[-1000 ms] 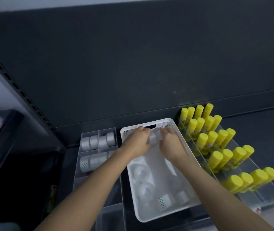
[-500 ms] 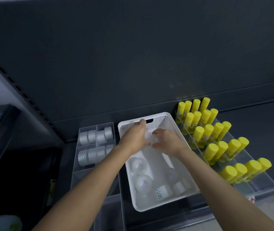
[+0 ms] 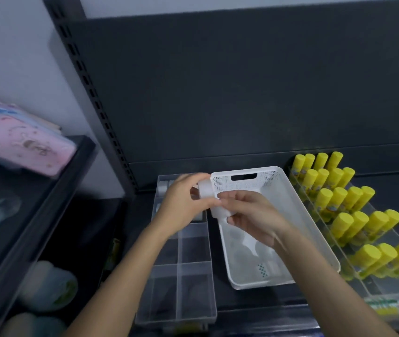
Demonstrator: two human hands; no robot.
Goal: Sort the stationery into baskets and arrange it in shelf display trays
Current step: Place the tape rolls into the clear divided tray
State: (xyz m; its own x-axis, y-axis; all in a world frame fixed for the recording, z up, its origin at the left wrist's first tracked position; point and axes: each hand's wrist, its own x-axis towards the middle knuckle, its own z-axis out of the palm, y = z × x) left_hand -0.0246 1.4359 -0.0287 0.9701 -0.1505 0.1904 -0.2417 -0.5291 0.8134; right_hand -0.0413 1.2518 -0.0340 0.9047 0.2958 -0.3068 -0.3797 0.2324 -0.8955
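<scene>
One tape stack (image 3: 205, 190), long axis near-upright (top leftward).

Dark grey metal back panel (image 3: 217, 93) of the shelf unit, black slotted upright post (image 3: 91, 93) at its left edge, pale wall (image 3: 11, 45) behind, neighbouring black shelf (image 3: 47, 190) at left bearing a pink patterned soft pouch (image 3: 23, 144), blurred pale rolls (image 3: 47, 285) below it.

This looks like a stationery shop. Dark metal shelving (image 3: 254, 299) with a slotted upright (image 3: 91, 93) and a plain back panel (image 3: 242, 93) carries stock laid out for sale. Yellow glue sticks (image 3: 339, 203) stand ranked in a stepped clear display tray (image 3: 374, 287). A divided clear tray (image 3: 181, 288) sits nearby, and pink patterned pouches (image 3: 23, 139) lie on the neighbouring shelf (image 3: 55, 190).
</scene>
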